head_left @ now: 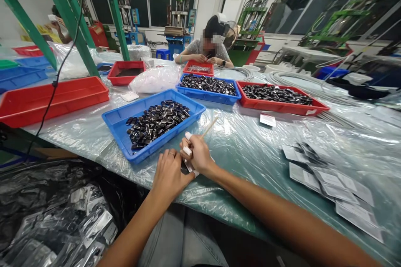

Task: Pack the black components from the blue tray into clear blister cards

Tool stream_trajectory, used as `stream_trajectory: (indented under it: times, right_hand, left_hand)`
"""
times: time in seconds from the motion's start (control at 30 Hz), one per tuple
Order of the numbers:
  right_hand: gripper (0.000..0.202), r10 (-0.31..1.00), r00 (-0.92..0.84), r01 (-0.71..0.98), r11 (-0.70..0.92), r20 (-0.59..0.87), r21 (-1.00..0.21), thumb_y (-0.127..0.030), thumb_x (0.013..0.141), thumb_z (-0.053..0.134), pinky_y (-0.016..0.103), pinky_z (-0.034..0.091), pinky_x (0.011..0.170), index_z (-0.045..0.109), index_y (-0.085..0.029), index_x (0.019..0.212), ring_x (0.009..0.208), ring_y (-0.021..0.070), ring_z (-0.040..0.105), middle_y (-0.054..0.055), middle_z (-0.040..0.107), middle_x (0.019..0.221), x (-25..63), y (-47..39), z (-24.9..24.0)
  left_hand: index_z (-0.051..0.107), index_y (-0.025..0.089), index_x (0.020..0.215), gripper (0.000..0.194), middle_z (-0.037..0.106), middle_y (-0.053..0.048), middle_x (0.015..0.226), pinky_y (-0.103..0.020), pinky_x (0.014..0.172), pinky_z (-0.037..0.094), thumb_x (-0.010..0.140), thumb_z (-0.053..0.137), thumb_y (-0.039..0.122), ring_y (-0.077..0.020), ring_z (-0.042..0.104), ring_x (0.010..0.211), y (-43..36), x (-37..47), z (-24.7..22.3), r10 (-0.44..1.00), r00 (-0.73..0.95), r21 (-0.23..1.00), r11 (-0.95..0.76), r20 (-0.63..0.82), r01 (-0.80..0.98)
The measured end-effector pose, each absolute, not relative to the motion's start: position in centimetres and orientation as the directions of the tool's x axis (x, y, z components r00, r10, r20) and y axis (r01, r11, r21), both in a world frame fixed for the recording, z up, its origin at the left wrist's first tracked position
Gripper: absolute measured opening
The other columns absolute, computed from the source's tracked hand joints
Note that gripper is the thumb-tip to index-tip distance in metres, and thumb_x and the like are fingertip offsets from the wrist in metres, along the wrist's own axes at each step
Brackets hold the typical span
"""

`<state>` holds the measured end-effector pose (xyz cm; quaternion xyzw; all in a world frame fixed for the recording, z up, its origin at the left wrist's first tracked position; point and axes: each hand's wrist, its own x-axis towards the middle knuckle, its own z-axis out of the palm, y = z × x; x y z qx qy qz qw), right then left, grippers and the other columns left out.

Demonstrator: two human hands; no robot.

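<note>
My right hand (198,155), with white covers on two fingertips, is closed around a thin pale stick (209,127) that slants up and away. Under it, at the table's near edge, lies a small packet with a white part and a black part (184,168). My left hand (169,173) wears a ring and presses on this packet, its thumb reaching across the lower edge. Both hands hide most of the packet. Just beyond my left hand stands a blue tray (123,144) of small black pieces (156,123).
A second blue tray (208,96) and a red tray (282,107) hold more black pieces. Flat packets with white cards (332,183) lie at right. A red tray (56,102) stands left. A black bag (56,212) with clear packets is below. Across the table sits a person (205,46).
</note>
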<state>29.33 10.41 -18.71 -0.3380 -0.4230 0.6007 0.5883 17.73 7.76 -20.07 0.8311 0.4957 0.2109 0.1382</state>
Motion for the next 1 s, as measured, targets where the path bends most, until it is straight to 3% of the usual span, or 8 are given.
stream_trajectory:
  times: [0.23, 0.43, 0.6, 0.73, 0.8, 0.87, 0.93, 1.0]
  right_hand:
    - [0.050, 0.957, -0.241, -0.218, 0.110, 0.162, -0.970, -0.046, 0.090, 0.048, 0.026, 0.025, 0.047, 0.044, -0.018, 0.049, 0.046, 0.0101, 0.032, -0.003, 0.036, 0.045, 30.5, 7.9, -19.7]
    - [0.047, 0.980, -0.187, -0.346, 0.002, 0.071, -0.938, -0.049, 0.086, 0.043, 0.025, 0.018, 0.042, 0.033, -0.021, 0.050, 0.039, 0.0078, 0.019, -0.007, 0.023, 0.045, 31.8, 7.4, -18.4]
    - [0.028, 0.993, 0.073, 0.310, -0.116, -0.098, -0.944, -0.040, 0.085, 0.033, 0.024, 0.025, 0.043, 0.031, -0.023, 0.062, 0.041, 0.0096, 0.019, -0.008, 0.020, 0.052, 37.3, 9.8, -15.4]
    - [0.013, 0.977, 0.211, 0.557, -0.158, -0.045, -0.815, -0.026, 0.074, 0.053, 0.031, 0.042, 0.059, 0.052, -0.018, 0.083, 0.061, 0.0193, 0.051, 0.002, 0.050, 0.066, 41.4, 9.9, -14.8]
    - [0.029, 0.965, 0.204, 0.743, -0.045, 0.163, -0.668, -0.020, 0.072, 0.056, 0.042, 0.045, 0.081, 0.056, -0.013, 0.100, 0.092, 0.0305, 0.057, 0.013, 0.060, 0.094, 41.1, 9.4, -14.9]
    - [0.039, 0.903, -0.004, 0.919, 0.173, 0.430, -0.354, -0.015, 0.077, 0.053, 0.050, 0.039, 0.097, 0.054, -0.011, 0.116, 0.117, 0.0360, 0.048, 0.020, 0.054, 0.122, 39.3, 8.9, -14.7]
    - [0.041, 0.785, -0.290, 0.937, 0.350, 0.548, -0.006, -0.011, 0.081, 0.050, 0.053, 0.038, 0.102, 0.053, -0.012, 0.122, 0.125, 0.0358, 0.044, 0.020, 0.047, 0.135, 36.9, 8.6, -14.2]
    - [0.039, 0.703, -0.431, 0.891, 0.429, 0.566, 0.145, -0.007, 0.081, 0.048, 0.052, 0.042, 0.100, 0.055, -0.011, 0.119, 0.124, 0.0347, 0.046, 0.020, 0.047, 0.135, 34.9, 8.5, -13.5]
  left_hand:
    - [0.061, 0.019, 0.093, 0.022, 0.060, -0.008, 0.094, -0.041, 0.083, 0.040, 0.080, 0.062, 0.037, -0.0292, 0.055, 0.095, 7.6, 17.7, -20.0, 0.882, 0.409, 0.418, -0.472, 0.236, 0.776]
    - [0.062, 0.018, 0.102, 0.033, 0.060, -0.009, 0.100, -0.044, 0.087, 0.040, 0.079, 0.063, 0.042, -0.0315, 0.055, 0.100, 7.6, 17.7, -20.5, 0.875, 0.415, 0.466, -0.485, 0.251, 0.740]
    - [0.051, 0.021, 0.126, 0.048, 0.062, -0.009, 0.107, -0.043, 0.088, 0.042, 0.079, 0.060, 0.024, -0.0296, 0.057, 0.101, 8.0, 17.1, -20.6, 0.882, 0.401, 0.630, -0.460, 0.247, 0.625]
    - [0.040, 0.022, 0.136, 0.060, 0.065, -0.005, 0.096, -0.034, 0.078, 0.048, 0.078, 0.057, 0.020, -0.0205, 0.061, 0.083, 8.4, 16.7, -20.3, 0.931, 0.313, 0.930, -0.270, 0.187, 0.248]
    - [0.046, 0.017, 0.131, 0.058, 0.066, -0.008, 0.099, -0.033, 0.079, 0.050, 0.076, 0.063, 0.027, -0.0209, 0.064, 0.086, 8.5, 16.8, -20.0, 0.965, 0.229, 0.990, -0.140, 0.129, 0.029]
    - [0.056, 0.013, 0.121, 0.051, 0.068, -0.012, 0.103, -0.034, 0.083, 0.050, 0.077, 0.067, 0.035, -0.0231, 0.065, 0.092, 8.5, 16.8, -19.5, 0.982, 0.178, 0.993, -0.047, 0.067, -0.111]
    - [0.063, 0.013, 0.115, 0.046, 0.069, -0.013, 0.107, -0.034, 0.086, 0.050, 0.078, 0.067, 0.042, -0.0246, 0.065, 0.096, 8.6, 16.7, -19.0, 0.986, 0.162, 0.986, -0.013, 0.041, -0.169]
    - [0.066, 0.015, 0.114, 0.046, 0.070, -0.012, 0.110, -0.034, 0.087, 0.050, 0.079, 0.067, 0.045, -0.0254, 0.065, 0.098, 8.6, 16.4, -18.5, 0.989, 0.143, 0.979, -0.012, 0.042, -0.204]
